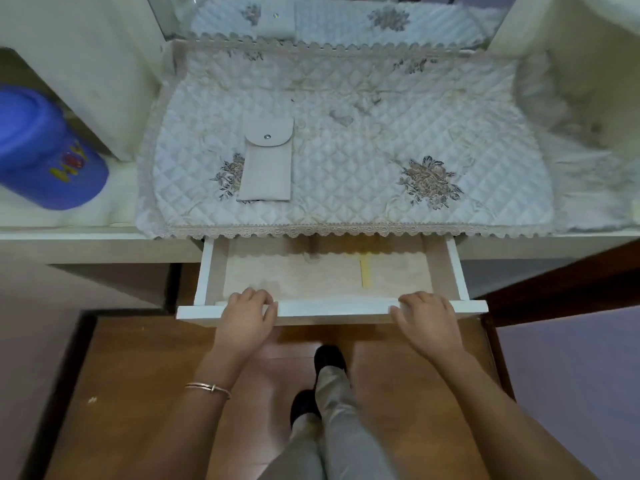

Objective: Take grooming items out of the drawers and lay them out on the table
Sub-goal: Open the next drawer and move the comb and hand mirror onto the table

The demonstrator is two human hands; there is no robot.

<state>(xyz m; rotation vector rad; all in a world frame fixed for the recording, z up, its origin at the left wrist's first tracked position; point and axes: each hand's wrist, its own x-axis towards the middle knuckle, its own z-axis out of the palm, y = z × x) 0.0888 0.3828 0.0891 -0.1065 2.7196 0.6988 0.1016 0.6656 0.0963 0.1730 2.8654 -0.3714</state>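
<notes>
A white drawer point(457, 271) stands pulled out below the table's front edge. Its paper-lined floor shows only a thin yellow stick-like item point(365, 273) right of centre. My left hand point(247, 315) grips the drawer's front panel on the left, fingers curled over its top edge. My right hand point(427, 318) grips the same panel on the right. A grey snap-flap pouch point(268, 168) lies flat on the quilted white cloth point(363, 161) that covers the table, left of centre.
A blue plastic tub point(45, 150) sits on a lower shelf at the left. A mirror point(329, 15) rises behind the table between white side walls. My legs and dark shoes stand on a brown wooden floor below the drawer.
</notes>
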